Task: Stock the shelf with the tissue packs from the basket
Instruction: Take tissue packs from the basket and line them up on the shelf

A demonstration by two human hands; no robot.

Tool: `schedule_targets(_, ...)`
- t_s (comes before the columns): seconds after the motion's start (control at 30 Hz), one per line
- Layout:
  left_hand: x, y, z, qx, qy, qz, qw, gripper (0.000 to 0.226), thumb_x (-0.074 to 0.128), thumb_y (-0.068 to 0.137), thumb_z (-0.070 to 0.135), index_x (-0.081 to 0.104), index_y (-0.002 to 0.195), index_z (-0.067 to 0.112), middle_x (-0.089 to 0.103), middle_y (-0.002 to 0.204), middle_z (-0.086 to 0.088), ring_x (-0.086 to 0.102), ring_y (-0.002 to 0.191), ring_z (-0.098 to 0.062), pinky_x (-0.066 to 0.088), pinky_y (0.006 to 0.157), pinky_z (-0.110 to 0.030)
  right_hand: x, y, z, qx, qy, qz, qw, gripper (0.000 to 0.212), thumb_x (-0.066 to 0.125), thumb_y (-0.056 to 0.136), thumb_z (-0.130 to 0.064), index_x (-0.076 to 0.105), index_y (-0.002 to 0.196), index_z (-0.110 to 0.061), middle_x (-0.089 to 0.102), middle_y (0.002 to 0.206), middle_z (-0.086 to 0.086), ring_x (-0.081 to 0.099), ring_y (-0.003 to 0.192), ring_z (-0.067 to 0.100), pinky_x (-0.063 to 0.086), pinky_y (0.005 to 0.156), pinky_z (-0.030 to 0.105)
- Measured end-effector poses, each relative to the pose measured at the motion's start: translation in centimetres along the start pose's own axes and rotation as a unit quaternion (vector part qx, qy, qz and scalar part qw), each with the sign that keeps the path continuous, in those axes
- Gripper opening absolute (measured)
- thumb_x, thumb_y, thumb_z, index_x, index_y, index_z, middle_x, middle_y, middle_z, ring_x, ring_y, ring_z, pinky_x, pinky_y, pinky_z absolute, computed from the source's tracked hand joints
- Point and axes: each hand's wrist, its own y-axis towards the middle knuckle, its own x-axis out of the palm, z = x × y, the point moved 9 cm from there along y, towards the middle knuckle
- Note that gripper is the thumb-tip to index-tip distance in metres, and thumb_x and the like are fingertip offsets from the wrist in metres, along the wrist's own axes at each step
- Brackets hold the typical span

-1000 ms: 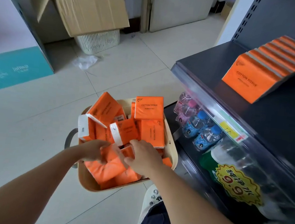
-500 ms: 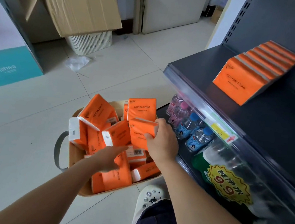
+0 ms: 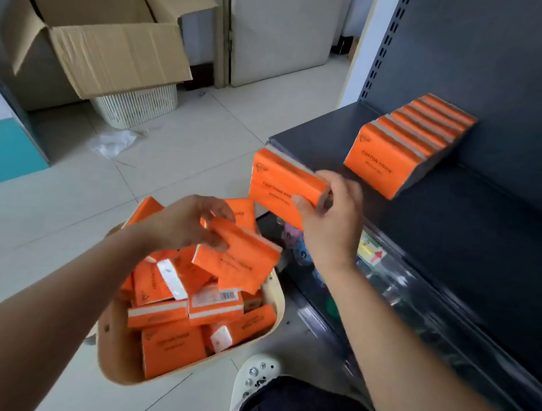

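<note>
Pale floor tiles (image 3: 201, 150) cover the room, with a dark metal shelf (image 3: 482, 236) along the right side. On the shelf, at the far end against the back panel, a row of orange tissue packs (image 3: 408, 143) stands upright, face to face. A beige basket (image 3: 117, 353) sits on the floor near the person's white shoe (image 3: 251, 377), just left of the shelf's lower tier; loose orange packs (image 3: 169, 318) lie jumbled inside it.

The right hand (image 3: 329, 218) holds one tissue pack (image 3: 282, 186) upright at the shelf's front left corner, fingers closed on the pack's right end. The left hand (image 3: 183, 222) is above the basket, fingers clamped on the upper edge of a second pack (image 3: 239, 262), which hangs tilted over the basket.

On the far left, an open cardboard box (image 3: 105, 48) rests on a white lattice bin (image 3: 135, 108).
</note>
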Motion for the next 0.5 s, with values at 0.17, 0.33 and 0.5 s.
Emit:
schedule_targets(0.17, -1.1, 2.9, 8.4, 0.098, -0.084, -0.003, 0.992, 0.036, 0.085, 0.061, 0.007, 0.066, 0.09, 0.019, 0.063, 0.077, 0.01, 0.056, 0.077, -0.008, 0.048, 0.072, -0.02, -6.6, 4.8, 0.3, -0.029, -0.056, 0.085, 0.994, 0.041, 0.074, 0.074, -0.011, 0.063, 0.114, -0.012, 0.054, 0.118, 0.011, 0.056, 0.106, 0.029, 0.042, 0.092, 0.031)
schedule_targets(0.33, -0.6, 6.2, 13.4, 0.136, -0.098, -0.009, 0.986, 0.036, 0.078, 0.068, -0.003, 0.063, 0.087, 0.023, 0.061, 0.078, 0.007, 0.055, 0.076, -0.008, 0.047, 0.073, -0.021, -8.6, 7.3, 2.9, -0.011, -0.127, 0.07, 0.989, 0.039, 0.067, 0.081, -0.01, 0.059, 0.119, -0.011, 0.049, 0.127, 0.014, 0.055, 0.112, 0.032, 0.043, 0.093, 0.034)
schedule_targets(0.5, 0.4, 8.9, 16.6, 0.152, -0.089, -0.045, 0.983, 0.037, 0.076, 0.068, -0.008, 0.062, 0.09, 0.018, 0.062, 0.08, 0.004, 0.058, 0.07, -0.002, 0.049, 0.066, -0.016, -8.8, 8.3, 4.8, -0.029, -0.174, 0.059, 0.983, 0.038, 0.07, 0.078, -0.012, 0.063, 0.116, -0.014, 0.056, 0.117, 0.012, 0.057, 0.103, 0.034, 0.05, 0.079, 0.041)
